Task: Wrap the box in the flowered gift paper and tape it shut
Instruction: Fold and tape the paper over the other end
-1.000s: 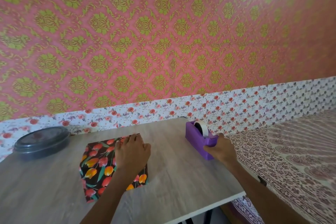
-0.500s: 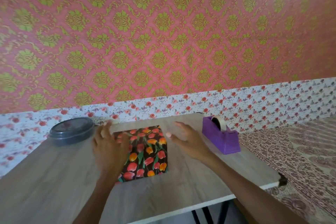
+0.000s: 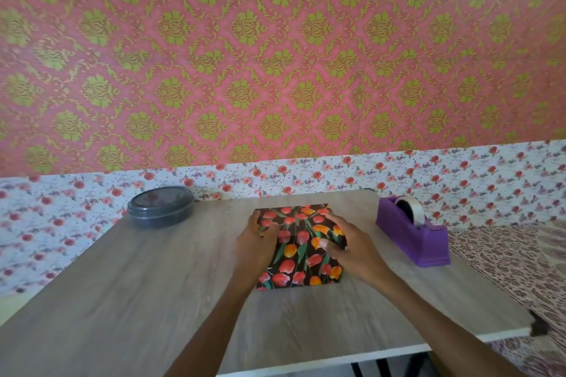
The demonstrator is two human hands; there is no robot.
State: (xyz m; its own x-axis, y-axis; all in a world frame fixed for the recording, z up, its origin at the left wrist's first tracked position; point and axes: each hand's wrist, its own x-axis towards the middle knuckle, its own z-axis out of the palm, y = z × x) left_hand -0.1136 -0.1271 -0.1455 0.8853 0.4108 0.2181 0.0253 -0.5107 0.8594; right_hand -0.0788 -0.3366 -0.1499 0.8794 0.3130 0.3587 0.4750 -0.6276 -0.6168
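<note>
We have the left hand [image 3: 255, 242] pinching the left edge of the flat box in black tulip-print paper [image 3: 301, 254], mid grey wood-grain table [image 3: 122, 285], and the right hand [image 3: 352, 249] gripping its right edge. Risk: no tape visible on the seams, so freeing a hand for the purple tape dispenser [image 3: 412, 232] at right may let folds spring open.

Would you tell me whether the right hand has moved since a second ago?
Yes: the right hand left the purple plastic tape dispenser and moved left onto the flower-papered box.
</note>
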